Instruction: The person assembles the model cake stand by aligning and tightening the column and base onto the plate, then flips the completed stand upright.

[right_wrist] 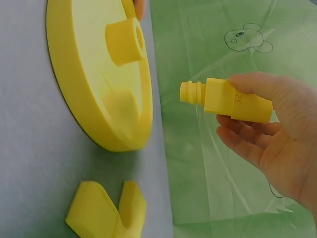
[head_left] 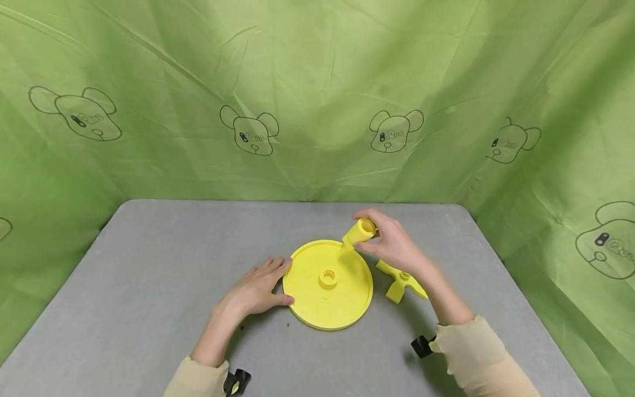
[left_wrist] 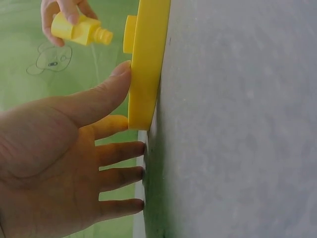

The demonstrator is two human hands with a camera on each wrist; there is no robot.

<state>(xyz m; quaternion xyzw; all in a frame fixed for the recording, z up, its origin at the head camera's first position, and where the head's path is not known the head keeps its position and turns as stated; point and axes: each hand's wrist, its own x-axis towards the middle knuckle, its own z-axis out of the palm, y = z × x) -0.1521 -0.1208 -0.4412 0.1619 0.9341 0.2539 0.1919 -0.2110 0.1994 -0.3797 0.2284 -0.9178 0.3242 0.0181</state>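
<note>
Right hand (head_left: 392,242) – pinches threaded piece (right_wrist: 218,96) above disc (head_left: 327,311) | left hand (head_left: 258,289) – fingers spread, touching disc's left edge

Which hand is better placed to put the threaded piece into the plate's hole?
The right hand, probably: it holds the threaded piece, thread facing down, while the left hand only touches the plate.

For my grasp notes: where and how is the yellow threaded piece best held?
Probably by its wide body, from above at the open end, as the right hand does: the flat faces suit a pinch, and the threaded tip, pointing down, is left free.
</note>
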